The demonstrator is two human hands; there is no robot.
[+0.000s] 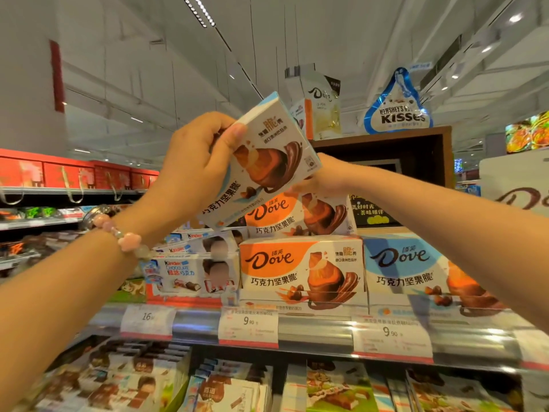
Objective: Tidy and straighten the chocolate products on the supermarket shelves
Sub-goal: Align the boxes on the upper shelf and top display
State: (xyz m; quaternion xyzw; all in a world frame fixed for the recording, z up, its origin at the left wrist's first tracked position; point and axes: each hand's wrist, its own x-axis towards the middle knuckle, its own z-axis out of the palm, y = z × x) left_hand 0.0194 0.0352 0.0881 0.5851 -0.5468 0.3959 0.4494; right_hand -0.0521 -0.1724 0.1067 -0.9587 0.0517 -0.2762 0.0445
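Midway, by the look: left hand (190, 162) gripping a tilted Dove box (264, 162) above the orange stack (301, 263); right hand (315, 181) hidden behind, grip untellable; box unplaced; lower rows (225, 385) untidy.

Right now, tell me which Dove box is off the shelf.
The tilted blue-trimmed Dove box, held up by the left hand and right hand; the others sit stacked.
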